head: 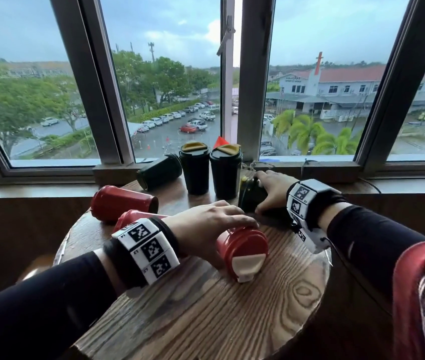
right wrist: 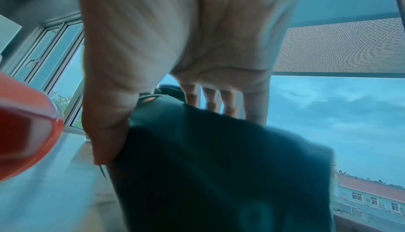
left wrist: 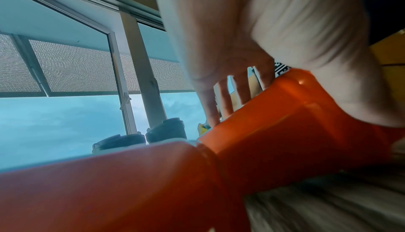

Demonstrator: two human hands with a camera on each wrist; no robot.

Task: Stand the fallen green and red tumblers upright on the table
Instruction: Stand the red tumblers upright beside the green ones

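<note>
I've got left hand [head: 207, 224] wrapped over fallen red tumbler [head: 242, 249] mid-table, right hand [head: 271, 189] gripping fallen green tumbler [head: 251, 196] (both grasped sideways, probably for tipping upright).

At your table's [head: 206, 320] far edge two tumblers [head: 195, 170] [head: 225, 172] stand side by side; left of them one [head: 159, 172] lies fallen. Two fallen tumblers [head: 124, 203] [head: 242, 248] occupy the left and centre, another [head: 251, 197] the right.

Red tumbler [head: 242, 246] with a cream lid flap under the left fingers [head: 228, 213]; dark green tumbler [head: 251, 194] under the right fingers [head: 263, 176]; brown wood-grain desk [head: 206, 307].
</note>
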